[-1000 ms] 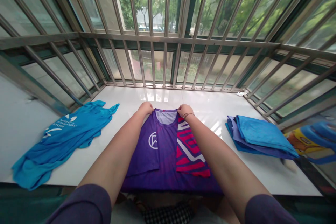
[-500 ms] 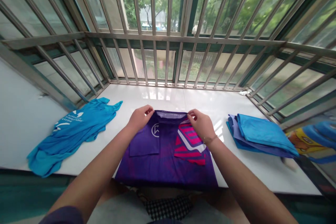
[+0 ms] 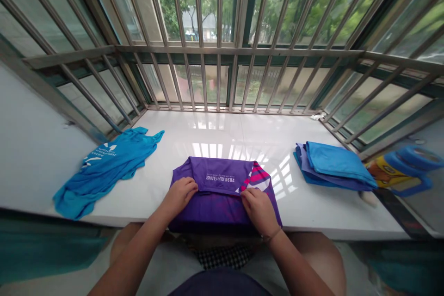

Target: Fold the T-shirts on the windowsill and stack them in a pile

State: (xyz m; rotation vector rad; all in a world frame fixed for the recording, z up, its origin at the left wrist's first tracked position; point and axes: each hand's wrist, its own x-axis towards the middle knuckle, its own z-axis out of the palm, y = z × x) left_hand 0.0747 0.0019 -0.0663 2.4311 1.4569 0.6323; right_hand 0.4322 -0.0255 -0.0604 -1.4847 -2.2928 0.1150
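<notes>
A purple shirt (image 3: pixel 222 180) with pink and white stripes lies folded on the white sill (image 3: pixel 236 136), near its front edge. Its top half is doubled over toward me, showing white lettering. My left hand (image 3: pixel 181 194) pinches the folded edge on the left side. My right hand (image 3: pixel 258 206) pinches the same edge on the right side, by the pink stripes. Both hands have their fingers closed on the cloth.
A crumpled blue shirt (image 3: pixel 104 164) lies at the sill's left end. A stack of folded blue and purple shirts (image 3: pixel 333 166) sits at the right. Metal window bars (image 3: pixel 222 51) fence the sill on three sides. A blue and yellow object (image 3: pixel 402 171) is beyond the right end.
Both hands pulled the shirt's collar end from the far side toward me, folding the shirt in half. The view also tilted down and back.
</notes>
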